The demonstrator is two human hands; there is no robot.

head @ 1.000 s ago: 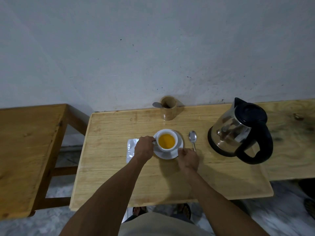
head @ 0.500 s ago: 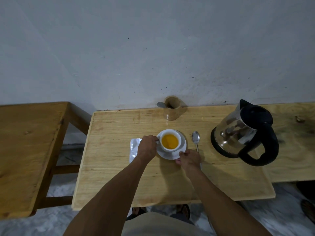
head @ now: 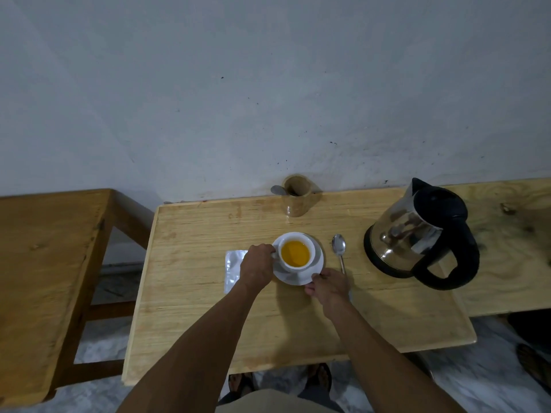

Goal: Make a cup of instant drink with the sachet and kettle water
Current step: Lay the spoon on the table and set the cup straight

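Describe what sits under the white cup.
A white saucer sits under the cup, resting on the table. Its middle is covered by the cup, so anything there cannot be seen.

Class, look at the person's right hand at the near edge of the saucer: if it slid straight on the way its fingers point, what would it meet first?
The right hand points up-left toward the wall, fingers already at the saucer rim. Going on, it would probably push the saucer, then meet the cup of orange drink. Depth is hard to judge.
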